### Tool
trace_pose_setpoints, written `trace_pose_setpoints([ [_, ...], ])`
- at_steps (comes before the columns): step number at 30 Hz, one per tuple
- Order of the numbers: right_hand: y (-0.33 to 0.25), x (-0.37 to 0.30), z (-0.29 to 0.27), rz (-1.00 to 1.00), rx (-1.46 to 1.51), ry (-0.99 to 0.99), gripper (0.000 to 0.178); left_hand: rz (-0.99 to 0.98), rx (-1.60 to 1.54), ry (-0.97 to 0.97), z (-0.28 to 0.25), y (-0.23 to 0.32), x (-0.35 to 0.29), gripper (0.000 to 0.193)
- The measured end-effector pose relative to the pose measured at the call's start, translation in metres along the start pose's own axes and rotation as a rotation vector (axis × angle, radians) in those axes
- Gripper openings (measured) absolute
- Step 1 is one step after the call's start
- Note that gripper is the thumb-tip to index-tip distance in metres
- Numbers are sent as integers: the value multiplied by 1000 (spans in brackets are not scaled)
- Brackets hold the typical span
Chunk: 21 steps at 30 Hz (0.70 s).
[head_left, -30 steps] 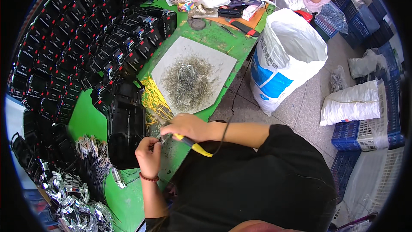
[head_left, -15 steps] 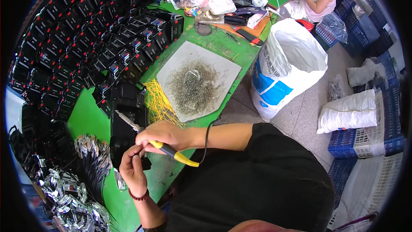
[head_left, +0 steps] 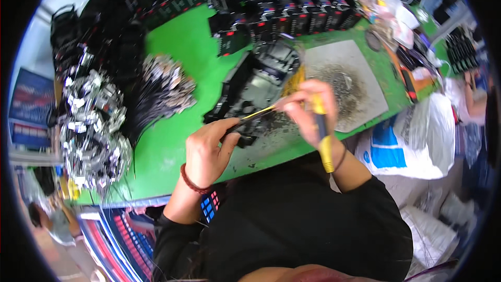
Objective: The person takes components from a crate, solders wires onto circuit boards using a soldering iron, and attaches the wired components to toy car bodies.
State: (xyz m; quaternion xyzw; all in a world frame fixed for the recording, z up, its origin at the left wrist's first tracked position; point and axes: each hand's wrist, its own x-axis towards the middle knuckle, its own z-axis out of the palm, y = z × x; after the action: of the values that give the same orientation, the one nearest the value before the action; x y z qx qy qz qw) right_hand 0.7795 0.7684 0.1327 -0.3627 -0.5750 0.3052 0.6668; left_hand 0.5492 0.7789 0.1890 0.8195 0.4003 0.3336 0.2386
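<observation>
My right hand is closed around a soldering iron with a yellow and black handle and a cord at its end. Its fingertips also pinch a thin yellow wire, which runs left toward my other hand. With thumb and index finger together, my left hand grips something small and dark at the wire's far end, too blurred to make out. Just beyond the left fingertips lies an open black plastic housing, tilted on the green table. More yellow wires lie partly hidden behind the housing.
Rows of black boxes stand along the back. To the left lie a bundle of black wires and a heap of shiny metal parts. A grey board bears dark crumbs. A white and blue sack stands right; co-workers sit at both sides.
The view has swung left. My hands, close together before, are now apart with the yellow wire between them. The soldering iron has turned, its handle end now pointing down toward me.
</observation>
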Motion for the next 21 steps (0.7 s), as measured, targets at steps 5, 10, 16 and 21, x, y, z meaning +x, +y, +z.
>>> trace_pose_setpoints([
  [5,20,-3,-49,68,-22,164,45,48,191,-100,-15,-19,23,16],
  [10,28,-5,-63,88,-109,403,47,578,300,55,8,-15,108,24],
  [16,33,-28,-89,136,-96,523,41,755,80,-202,81,-32,132,18],
  [21,12,-42,-95,110,-154,449,46,344,395,-466,73,-40,109,22],
])
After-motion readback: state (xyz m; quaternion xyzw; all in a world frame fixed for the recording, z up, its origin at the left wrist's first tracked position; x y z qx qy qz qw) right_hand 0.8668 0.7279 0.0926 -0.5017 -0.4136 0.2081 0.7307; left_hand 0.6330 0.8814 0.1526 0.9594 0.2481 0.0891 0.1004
